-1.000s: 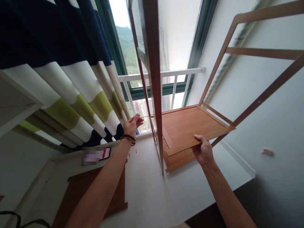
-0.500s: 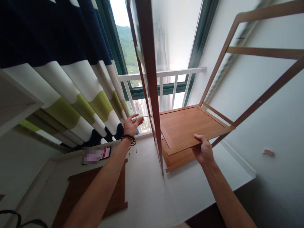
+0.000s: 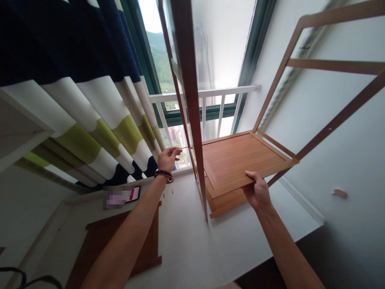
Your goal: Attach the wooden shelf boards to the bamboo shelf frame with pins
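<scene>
My left hand point(image 3: 167, 160) pinches a thin metal rod that looks like a hex key point(image 3: 184, 147). Its far end meets the outer side of an upright wooden side frame point(image 3: 195, 120), level with the upper shelf. My right hand point(image 3: 258, 190) grips the front edge of that upper shelf board point(image 3: 237, 158), thumb on top and fingers underneath. The board spans between the upright frame and a second wooden side frame point(image 3: 315, 138) on the right. Below it, a lower shelf board point(image 3: 230, 203) partly shows.
Small screws point(image 3: 172, 191) lie on the white surface point(image 3: 183, 241) left of the frame. A phone point(image 3: 135, 194) and a loose wooden panel point(image 3: 147, 241) are farther left, the panel partly behind my forearm. Curtains point(image 3: 102, 132), a white railing point(image 3: 222, 93) and a window stand behind.
My left fingers have turned and curled around the rod, with the hand shifted slightly right. The upper shelf has moved very slightly at its left end; my right hand keeps its grip.
</scene>
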The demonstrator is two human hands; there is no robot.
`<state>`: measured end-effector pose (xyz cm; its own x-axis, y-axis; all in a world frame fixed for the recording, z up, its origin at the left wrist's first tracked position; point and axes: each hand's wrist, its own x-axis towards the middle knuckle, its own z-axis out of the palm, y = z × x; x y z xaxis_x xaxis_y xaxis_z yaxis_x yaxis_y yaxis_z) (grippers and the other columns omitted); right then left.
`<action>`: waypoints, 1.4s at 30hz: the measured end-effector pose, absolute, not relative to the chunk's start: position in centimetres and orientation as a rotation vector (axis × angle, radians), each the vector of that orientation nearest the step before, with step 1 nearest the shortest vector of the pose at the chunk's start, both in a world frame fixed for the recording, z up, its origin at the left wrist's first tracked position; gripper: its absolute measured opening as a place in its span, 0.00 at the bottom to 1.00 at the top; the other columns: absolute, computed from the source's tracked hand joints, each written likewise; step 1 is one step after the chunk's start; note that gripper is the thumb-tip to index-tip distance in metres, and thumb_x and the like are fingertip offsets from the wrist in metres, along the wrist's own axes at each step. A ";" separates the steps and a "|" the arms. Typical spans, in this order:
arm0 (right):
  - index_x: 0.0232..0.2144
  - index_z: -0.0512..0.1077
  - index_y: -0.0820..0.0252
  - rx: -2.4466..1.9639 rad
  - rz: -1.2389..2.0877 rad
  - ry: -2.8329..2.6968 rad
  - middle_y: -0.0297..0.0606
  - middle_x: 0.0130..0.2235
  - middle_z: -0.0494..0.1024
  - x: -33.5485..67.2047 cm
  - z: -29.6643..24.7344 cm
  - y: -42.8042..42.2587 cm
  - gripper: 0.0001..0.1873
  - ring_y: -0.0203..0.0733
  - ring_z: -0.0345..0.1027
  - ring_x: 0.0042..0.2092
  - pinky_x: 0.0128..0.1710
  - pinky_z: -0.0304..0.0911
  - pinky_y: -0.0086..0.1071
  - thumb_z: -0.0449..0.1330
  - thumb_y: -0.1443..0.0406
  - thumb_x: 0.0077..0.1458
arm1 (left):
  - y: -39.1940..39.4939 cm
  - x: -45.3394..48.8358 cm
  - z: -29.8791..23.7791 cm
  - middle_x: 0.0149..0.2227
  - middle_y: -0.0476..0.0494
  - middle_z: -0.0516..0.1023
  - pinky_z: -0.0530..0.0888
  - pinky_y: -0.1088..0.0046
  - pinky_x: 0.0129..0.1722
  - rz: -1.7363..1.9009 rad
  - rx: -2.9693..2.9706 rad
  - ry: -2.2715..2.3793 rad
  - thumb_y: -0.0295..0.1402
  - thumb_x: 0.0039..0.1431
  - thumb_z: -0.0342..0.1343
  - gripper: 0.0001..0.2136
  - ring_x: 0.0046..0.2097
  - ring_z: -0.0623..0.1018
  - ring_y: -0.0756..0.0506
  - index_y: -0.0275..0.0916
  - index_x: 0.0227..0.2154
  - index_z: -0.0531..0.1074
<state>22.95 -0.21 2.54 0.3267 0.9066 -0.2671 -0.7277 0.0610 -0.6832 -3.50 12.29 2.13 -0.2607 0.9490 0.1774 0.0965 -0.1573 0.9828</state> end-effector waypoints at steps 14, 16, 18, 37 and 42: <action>0.21 0.69 0.64 -0.853 1.249 -0.244 0.30 0.23 0.73 22.9 2.4 -0.1 0.06 0.33 0.68 0.25 0.25 0.68 0.25 0.63 0.72 0.35 | 12.6 -3.3 2.2 0.28 0.40 0.77 0.74 0.72 0.28 1.516 1.154 1.316 0.37 0.39 0.63 0.15 0.30 0.77 0.46 0.31 0.29 0.75; 0.21 0.69 0.64 -0.857 1.248 -0.235 0.30 0.22 0.73 22.9 2.4 -0.2 0.06 0.32 0.67 0.25 0.25 0.68 0.24 0.63 0.72 0.35 | 12.7 -3.2 2.0 0.29 0.40 0.77 0.76 0.69 0.32 1.545 1.149 1.248 0.35 0.40 0.63 0.15 0.31 0.78 0.46 0.31 0.31 0.73; 0.20 0.69 0.64 -0.856 1.249 -0.238 0.30 0.22 0.73 22.9 2.5 -0.2 0.06 0.32 0.68 0.25 0.25 0.68 0.24 0.63 0.72 0.35 | 12.8 -3.2 1.9 0.28 0.42 0.77 0.76 0.68 0.34 1.575 1.128 1.206 0.33 0.42 0.62 0.15 0.30 0.78 0.46 0.32 0.35 0.71; 0.21 0.68 0.63 -0.903 1.254 -0.285 0.27 0.21 0.69 22.6 2.7 -0.3 0.09 0.30 0.64 0.22 0.22 0.67 0.24 0.64 0.72 0.33 | 14.2 -3.5 0.5 0.26 0.43 0.77 0.76 0.68 0.35 1.622 1.177 1.206 0.40 0.37 0.64 0.17 0.28 0.78 0.48 0.33 0.29 0.74; 0.20 0.67 0.63 -0.894 1.272 -0.277 0.27 0.21 0.70 22.5 2.5 -0.4 0.09 0.30 0.65 0.22 0.21 0.66 0.24 0.65 0.72 0.33 | 14.2 -3.2 0.3 0.27 0.43 0.77 0.75 0.66 0.36 1.631 1.193 1.246 0.42 0.39 0.63 0.18 0.29 0.78 0.47 0.33 0.31 0.75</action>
